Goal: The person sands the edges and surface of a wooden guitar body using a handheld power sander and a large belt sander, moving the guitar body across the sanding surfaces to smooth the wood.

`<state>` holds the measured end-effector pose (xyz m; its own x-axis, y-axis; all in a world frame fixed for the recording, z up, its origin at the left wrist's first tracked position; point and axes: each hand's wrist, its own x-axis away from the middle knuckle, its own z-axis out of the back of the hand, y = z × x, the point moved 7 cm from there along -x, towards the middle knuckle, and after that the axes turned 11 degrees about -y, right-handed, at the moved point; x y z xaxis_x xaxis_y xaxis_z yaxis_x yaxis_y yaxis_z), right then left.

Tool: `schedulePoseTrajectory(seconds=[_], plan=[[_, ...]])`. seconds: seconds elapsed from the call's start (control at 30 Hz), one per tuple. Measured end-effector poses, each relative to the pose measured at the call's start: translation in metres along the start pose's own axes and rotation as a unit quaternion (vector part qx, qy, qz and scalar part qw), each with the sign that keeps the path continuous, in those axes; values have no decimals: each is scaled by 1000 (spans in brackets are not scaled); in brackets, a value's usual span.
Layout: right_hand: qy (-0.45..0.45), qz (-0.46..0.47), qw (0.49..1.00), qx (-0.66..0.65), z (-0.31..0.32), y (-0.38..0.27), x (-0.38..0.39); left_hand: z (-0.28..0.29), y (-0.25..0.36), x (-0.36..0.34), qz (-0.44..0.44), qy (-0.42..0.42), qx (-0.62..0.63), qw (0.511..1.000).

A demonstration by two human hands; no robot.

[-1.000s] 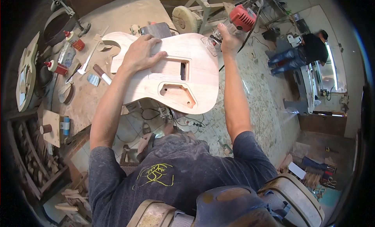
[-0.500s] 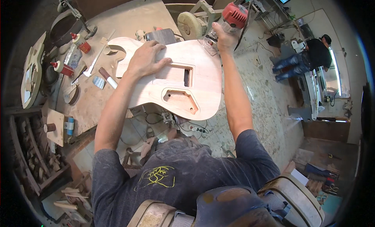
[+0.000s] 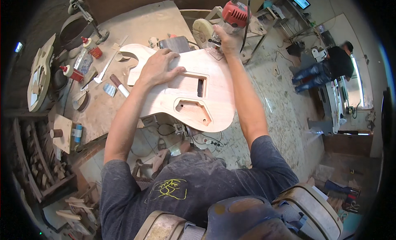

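Observation:
A pale wooden electric guitar body lies on the bench, its near part overhanging the edge. It has a rectangular cavity with a dark slot, and a larger rounded recess nearer to me. My left hand rests flat on the upper face, fingers stretched and thumb apart, just left of the rectangular cavity. At the far right edge of the body, my right hand is closed around the lower part of a red handheld router. The router's clear base sits at that edge; its bit is hidden.
Glue bottles, a brown-and-white handled tool and scraps lie on the bench. Another guitar body stands far left. A wood rack is at lower left. Cables lie on the floor. Another person works at the right.
My right hand and the router have moved left along the far edge of the guitar body. My left hand stays at the same place on the wood. The whole view has shifted slightly.

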<state>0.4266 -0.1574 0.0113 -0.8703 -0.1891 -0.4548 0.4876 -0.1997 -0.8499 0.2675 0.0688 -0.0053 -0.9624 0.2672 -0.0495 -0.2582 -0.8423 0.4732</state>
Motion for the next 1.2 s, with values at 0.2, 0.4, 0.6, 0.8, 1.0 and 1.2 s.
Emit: schedulePoseTrajectory(seconds=[0.2, 0.4, 0.6, 0.8, 1.0, 1.2], plan=[[-32, 12, 999, -29, -18, -41, 3, -2, -5, 6, -3, 19, 18, 1000], [56, 58, 987, -140, 50, -83, -12, -4, -2, 1, -30, 5, 0, 1000], [152, 154, 968, -130, 176, -148, 56, -3, 14, -17, -43, -94, -81, 991], [212, 76, 968, -112, 237, -178, 156, 3, 11, -15, -49, -111, -91, 988], [241, 30, 967, -72, 233, -185, 220, 4, 2, 2, -21, -67, -90, 993], [199, 8, 980, 7, 186, -192, 242, 10, 14, 36, 60, -31, -104, 992]])
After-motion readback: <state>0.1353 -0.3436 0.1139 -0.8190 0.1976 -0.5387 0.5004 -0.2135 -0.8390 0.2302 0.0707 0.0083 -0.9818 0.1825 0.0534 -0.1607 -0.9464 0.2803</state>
